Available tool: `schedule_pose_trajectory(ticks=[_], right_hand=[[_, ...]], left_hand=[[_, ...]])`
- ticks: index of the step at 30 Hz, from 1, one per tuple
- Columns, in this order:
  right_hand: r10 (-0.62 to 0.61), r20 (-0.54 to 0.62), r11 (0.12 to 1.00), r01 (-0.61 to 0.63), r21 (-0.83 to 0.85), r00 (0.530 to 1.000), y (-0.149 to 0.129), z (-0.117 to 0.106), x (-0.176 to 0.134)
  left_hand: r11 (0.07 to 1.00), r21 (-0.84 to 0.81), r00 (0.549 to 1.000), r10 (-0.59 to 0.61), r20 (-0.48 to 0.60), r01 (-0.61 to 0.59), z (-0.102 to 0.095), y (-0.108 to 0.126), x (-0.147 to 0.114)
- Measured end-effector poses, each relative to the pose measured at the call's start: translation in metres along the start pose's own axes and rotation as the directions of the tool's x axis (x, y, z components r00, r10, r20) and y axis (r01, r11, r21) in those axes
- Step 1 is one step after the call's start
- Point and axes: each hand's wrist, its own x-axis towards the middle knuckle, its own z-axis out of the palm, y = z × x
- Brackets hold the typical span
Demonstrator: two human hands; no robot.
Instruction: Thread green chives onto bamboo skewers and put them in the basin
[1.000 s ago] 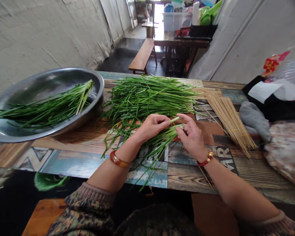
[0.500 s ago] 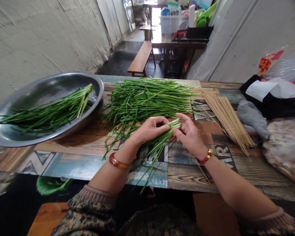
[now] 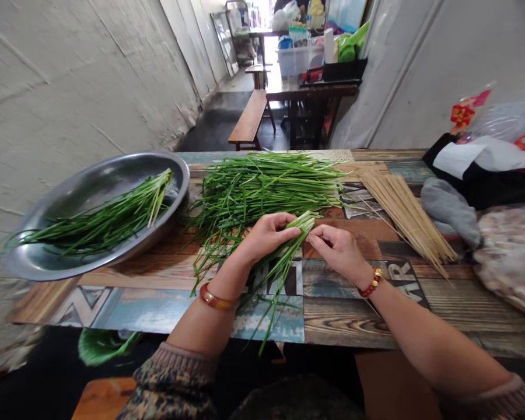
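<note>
My left hand [image 3: 273, 234] is closed around a small bunch of garlic chives [image 3: 305, 221], pale stem ends up and to the right, green leaves trailing down over the table edge. Beside those ends, my right hand [image 3: 336, 248] is pinched, thumb against fingers. A thin bamboo skewer [image 3: 371, 307] runs under this hand and shows below the wrist; its tip is hidden by the fingers. Just beyond both hands lies a large pile of garlic chives [image 3: 271, 184]. In the steel basin [image 3: 98, 172] at left rests another bunch [image 3: 109, 217], with skewers across its stem ends.
A bundle of bamboo skewers [image 3: 405, 216] lies at right on the patterned table [image 3: 341, 321]. Past it are a grey cloth [image 3: 448, 210] and a clear bag of pale pieces [image 3: 511, 256]. A wooden bench [image 3: 250, 116] stands beyond the table; a green basket [image 3: 105, 347] is below its front edge.
My right hand's fingers, spread half a second ago, have closed into a pinch beside the stem ends. The left hand keeps its hold on the bunch. The whole view has tilted slightly upward.
</note>
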Motion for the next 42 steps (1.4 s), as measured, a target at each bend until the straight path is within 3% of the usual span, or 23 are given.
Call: schedule_pose_trajectory(ticks=[11, 21, 26, 31, 35, 38, 42], right_hand=[[-0.037, -0.05, 0.999, 0.037, 0.016, 0.998, 0.001, 0.005, 0.002], [-0.005, -0.035, 0.996, 0.008, 0.083, 0.999, 0.003, 0.006, 0.003], [0.011, -0.072, 0.999, -0.008, 0.05, 0.997, 0.002, 0.008, 0.001], [0.035, -0.027, 0.995, -0.032, 0.095, 0.999, 0.002, 0.009, 0.002], [0.095, 0.059, 0.969, -0.106, 0.224, 0.994, 0.001, 0.011, 0.002], [0.149, 0.039, 0.933, -0.153, 0.327, 0.988, 0.0, 0.012, 0.002], [0.168, -0.015, 0.961, -0.161, 0.226, 0.986, 0.001, 0.012, 0.002]], left_hand=[[0.991, -0.062, 0.993, -0.121, 0.012, 0.122, 0.007, -0.001, 0.0], [0.994, 0.018, 0.992, -0.106, -0.063, 0.107, 0.002, -0.005, 0.003], [0.994, 0.053, 0.995, -0.092, 0.028, 0.091, 0.002, -0.006, 0.002], [0.993, 0.058, 0.994, -0.103, 0.042, 0.101, -0.001, -0.001, 0.001], [0.995, 0.081, 0.994, -0.068, 0.083, 0.061, -0.001, 0.002, 0.0], [0.986, 0.164, 0.989, -0.047, 0.14, 0.024, 0.004, -0.004, 0.0], [0.96, 0.278, 0.987, -0.016, 0.158, -0.029, 0.009, -0.01, 0.002]])
